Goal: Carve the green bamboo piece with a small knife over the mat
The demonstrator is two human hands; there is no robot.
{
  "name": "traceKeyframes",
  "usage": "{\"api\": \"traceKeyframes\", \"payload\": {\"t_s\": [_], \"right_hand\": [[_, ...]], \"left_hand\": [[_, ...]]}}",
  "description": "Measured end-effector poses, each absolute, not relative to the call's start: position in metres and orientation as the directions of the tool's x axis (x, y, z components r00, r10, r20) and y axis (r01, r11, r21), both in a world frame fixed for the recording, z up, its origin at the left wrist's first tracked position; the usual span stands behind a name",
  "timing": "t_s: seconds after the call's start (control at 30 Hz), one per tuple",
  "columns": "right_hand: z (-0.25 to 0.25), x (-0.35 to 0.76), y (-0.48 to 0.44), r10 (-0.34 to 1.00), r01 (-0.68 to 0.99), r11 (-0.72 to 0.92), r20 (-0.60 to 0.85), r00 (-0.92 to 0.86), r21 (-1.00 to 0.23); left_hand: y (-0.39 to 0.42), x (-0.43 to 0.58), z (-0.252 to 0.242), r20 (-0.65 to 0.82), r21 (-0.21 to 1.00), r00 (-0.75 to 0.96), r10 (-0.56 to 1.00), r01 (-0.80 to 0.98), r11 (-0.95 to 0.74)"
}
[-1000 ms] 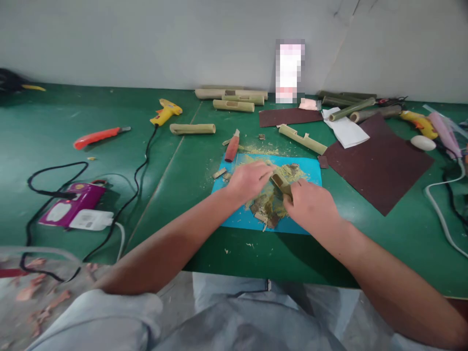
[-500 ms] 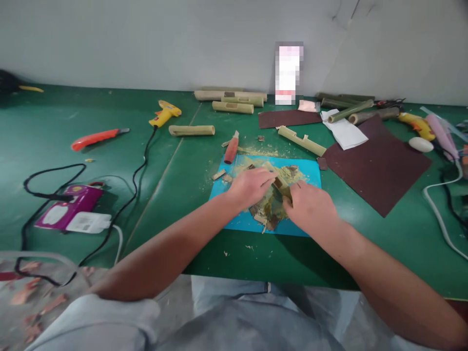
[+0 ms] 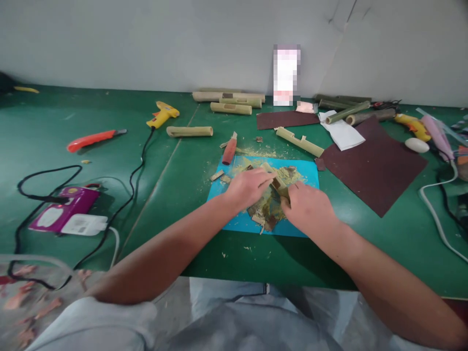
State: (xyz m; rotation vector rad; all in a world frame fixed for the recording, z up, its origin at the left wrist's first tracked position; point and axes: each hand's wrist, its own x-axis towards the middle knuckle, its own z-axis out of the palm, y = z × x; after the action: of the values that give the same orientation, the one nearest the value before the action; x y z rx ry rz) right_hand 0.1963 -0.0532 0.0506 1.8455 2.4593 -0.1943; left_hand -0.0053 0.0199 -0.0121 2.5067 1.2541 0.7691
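A short bamboo piece is held at an angle above the blue sheet near the front edge of the green counter, its far end leaning toward the left. It is pale yellow-green and tubular, with a cutout along its upper side whose hollow shows darker and brownish; the far end catches more light. Both ends are partly hidden by fingers, so its full length cannot be judged.

The right hand has its grip closed around the near end of the piece. The left hand lies at the far part with its fingers bent across it; whether its grip is pinching the bamboo or something else cannot be told.

Yellowish shavings and darker chips are heaped beneath, spilling past the sheet's far edge beside a red-handled knife.

As for markings, a purple power strip at the left carries a white oval label and a yellowish round mark, neither legible. The white adapter against it bears a greyish printed block, too small to read. The bright screen propped against the wall is pixelated, leaving only white and pink patches.
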Motion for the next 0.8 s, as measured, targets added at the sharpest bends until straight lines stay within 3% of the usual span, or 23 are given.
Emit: {"api": "traceKeyframes", "payload": {"t_s": [0.1,0.47,0.8], "right_hand": [[0.0513,0.1960,-0.0534,0.953,0.960,0.275,-0.117,-0.279,-0.054],[0.0522,0.1953,-0.0528,0.951,0.959,0.280,-0.124,-0.284,-0.054],[0.0502,0.1959,-0.0529,0.952,0.959,0.276,-0.116,-0.283,-0.071]], "left_hand": [[0.0213,-0.0062,-0.0116,0.379,0.444,0.428,0.820,0.694,-0.567],[0.0171,-0.0045,-0.0106,0.339,0.403,0.512,0.790,0.679,-0.613],[0.0207,-0.0075,-0.0104,0.364,0.423,0.466,0.807,0.689,-0.589]]}}
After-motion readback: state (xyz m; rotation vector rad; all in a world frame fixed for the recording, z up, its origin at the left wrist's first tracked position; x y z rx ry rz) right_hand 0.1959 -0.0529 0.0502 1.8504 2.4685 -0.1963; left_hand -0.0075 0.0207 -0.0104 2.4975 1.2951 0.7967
